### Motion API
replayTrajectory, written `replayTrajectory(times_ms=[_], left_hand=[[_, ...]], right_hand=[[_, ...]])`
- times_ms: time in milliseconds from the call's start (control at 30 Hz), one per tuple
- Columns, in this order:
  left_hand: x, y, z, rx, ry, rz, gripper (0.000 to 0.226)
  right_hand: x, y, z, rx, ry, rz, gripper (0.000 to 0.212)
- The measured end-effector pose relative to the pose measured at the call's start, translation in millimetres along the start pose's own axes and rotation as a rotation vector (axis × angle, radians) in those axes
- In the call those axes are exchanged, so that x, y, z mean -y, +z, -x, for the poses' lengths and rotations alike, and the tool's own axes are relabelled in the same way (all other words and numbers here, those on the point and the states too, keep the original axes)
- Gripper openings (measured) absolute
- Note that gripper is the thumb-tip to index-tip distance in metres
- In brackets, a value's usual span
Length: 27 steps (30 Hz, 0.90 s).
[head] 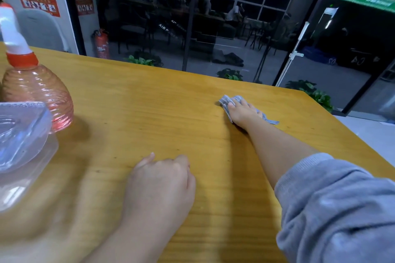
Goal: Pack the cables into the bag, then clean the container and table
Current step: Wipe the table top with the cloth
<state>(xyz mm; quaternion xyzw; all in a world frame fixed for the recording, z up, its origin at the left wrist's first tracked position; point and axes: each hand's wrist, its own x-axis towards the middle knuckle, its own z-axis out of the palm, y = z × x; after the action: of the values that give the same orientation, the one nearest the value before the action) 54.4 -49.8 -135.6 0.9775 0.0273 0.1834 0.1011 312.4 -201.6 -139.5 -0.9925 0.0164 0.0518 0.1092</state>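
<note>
While the right hand pressed the cloth flat to the far table, the left hand rested curled, empty. Cloth looked soft, light; hold mid-fold.

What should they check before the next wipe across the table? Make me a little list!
1. Cloth under the wiping hand: ok. The right hand presses flat on the grey cloth, far out on the table.
2. Other hand out of the way: ok. The left hand rests near the front, curled, holding nothing.
3. Spray bottle clear of the wiping path: ok. The pink spray bottle stands upright at the left.
4. Container clear of the path: ok. The clear plastic container sits at the left edge, in front of the bottle.
5. Table already clean: cannot tell; a few small dark specks show on the wood.
6. Cables packed in the bag: cannot tell; neither is in view.
</note>
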Motion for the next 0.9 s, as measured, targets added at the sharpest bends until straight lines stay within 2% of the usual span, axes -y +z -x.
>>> replayTrajectory(times_ms=[267, 367, 533, 700, 800, 900], left_hand=[[-2.9, -5.9, -0.9, 0.042, 0.017, -0.022, 0.006], [-4.3, -9.7, -3.0, 0.11, 0.002, -0.11, 0.022], [-2.6, -19.2, 2.7, 0.297, 0.016, -0.077, 0.026], [4.5, -36.2, 16.3, 0.518, 0.043, -0.051, 0.04], [16.0, -49.1, 28.8, 0.497, 0.073, -0.014, 0.043], [31.1, -57.6, 40.6, 0.378, 0.121, 0.04, 0.042]], right_hand=[[16.5, 6.0, 39.2, 0.07, -0.362, 0.06, 0.05], [19.5, 10.0, 62.4, 0.092, -0.464, 0.083, 0.05], [24.3, 14.2, 104.0, 0.098, -0.593, 0.06, 0.047], [23.1, 17.3, 138.8, 0.137, -0.679, 0.039, 0.045], [22.7, 19.9, 157.2, 0.148, -0.691, 0.043, 0.045], [21.9, 22.5, 174.9, 0.15, -0.711, 0.062, 0.045]])
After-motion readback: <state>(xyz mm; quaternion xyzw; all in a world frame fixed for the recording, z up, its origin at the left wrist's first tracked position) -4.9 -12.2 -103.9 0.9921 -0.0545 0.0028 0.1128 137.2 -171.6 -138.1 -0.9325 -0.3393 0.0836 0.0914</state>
